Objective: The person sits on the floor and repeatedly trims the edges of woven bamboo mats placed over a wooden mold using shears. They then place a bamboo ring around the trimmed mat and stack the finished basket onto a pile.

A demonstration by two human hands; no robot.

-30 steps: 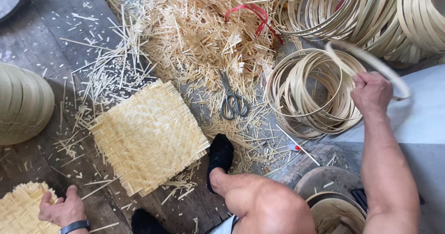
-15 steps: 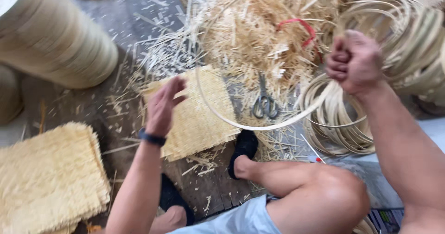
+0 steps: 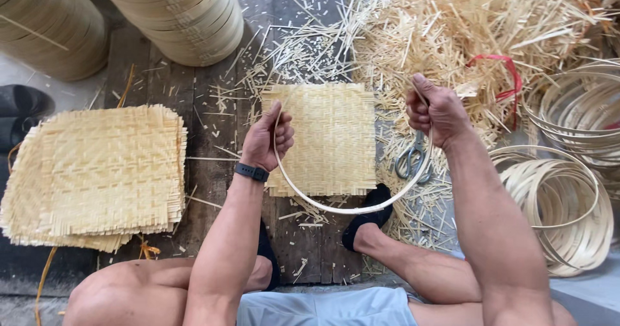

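My left hand (image 3: 267, 139) and my right hand (image 3: 436, 112) each grip one side of a thin pale bamboo hoop (image 3: 352, 208). The hoop hangs in a curve between them, above a square woven bamboo mat (image 3: 329, 139) lying on the wooden floor. My left wrist wears a dark band. A pair of metal scissors (image 3: 411, 161) lies on the floor just below my right hand, partly behind the hoop. My feet in black socks rest beside the mat's near edge.
A stack of woven mats (image 3: 97, 174) lies at the left. Tall stacks of round bamboo frames (image 3: 181, 16) stand at the back left. Coils of bamboo hoops (image 3: 568, 203) sit at the right. A heap of bamboo trimmings (image 3: 465, 29) with a red cord (image 3: 510, 74) fills the back.
My left hand has come up from the floor and taken hold of the hoop. My right hand brought the hoop from the coils to over the square mat. The view shifted left.
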